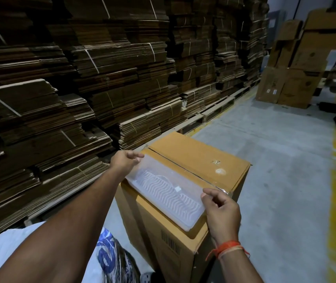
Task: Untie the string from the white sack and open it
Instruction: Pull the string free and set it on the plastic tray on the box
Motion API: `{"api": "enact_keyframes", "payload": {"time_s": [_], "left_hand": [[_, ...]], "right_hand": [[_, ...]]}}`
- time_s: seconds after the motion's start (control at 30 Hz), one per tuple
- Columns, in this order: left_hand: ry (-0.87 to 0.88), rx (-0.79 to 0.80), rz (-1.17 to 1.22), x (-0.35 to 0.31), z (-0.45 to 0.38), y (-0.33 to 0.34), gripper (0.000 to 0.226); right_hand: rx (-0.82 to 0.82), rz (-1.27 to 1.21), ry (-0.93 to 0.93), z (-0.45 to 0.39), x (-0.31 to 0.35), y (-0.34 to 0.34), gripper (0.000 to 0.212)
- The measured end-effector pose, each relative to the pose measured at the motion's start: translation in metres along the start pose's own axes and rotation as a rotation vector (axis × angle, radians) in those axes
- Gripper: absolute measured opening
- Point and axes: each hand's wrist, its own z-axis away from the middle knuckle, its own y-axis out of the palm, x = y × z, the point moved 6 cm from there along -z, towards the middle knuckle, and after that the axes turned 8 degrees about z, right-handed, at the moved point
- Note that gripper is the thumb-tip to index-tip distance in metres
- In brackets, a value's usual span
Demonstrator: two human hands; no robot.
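A white woven sack with blue printing [110,260] is lying at the person's feet, low in the frame beneath the left forearm; no string on it can be made out from here. Just beyond it, a tall orange-brown cardboard box [193,160] is standing on the grey concrete floor [275,150], its taped top serving as a surface. A long clear plastic tray with a wavy ribbed base [163,189] is resting across that top. The right hand [222,213], an orange thread band [227,249] at its wrist, is pinching the tray's near end between thumb and fingers. The left hand [125,161] is gripping the far end, fingers curled over the rim. Behind, strapped bundles of flattened brown cardboard [81,78] are rising in tall stacks on pallets, and assembled brown cartons [298,62] are standing farther down the aisle.
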Motion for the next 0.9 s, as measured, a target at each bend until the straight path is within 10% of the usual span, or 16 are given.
{"api": "enact_keyframes", "payload": {"time_s": [0.9], "left_hand": [[-0.088, -0.032, 0.292, 0.027, 0.061, -0.038, 0.023]], "right_hand": [[-0.061, 0.146, -0.060, 0.049, -0.020, 0.015, 0.019]]}}
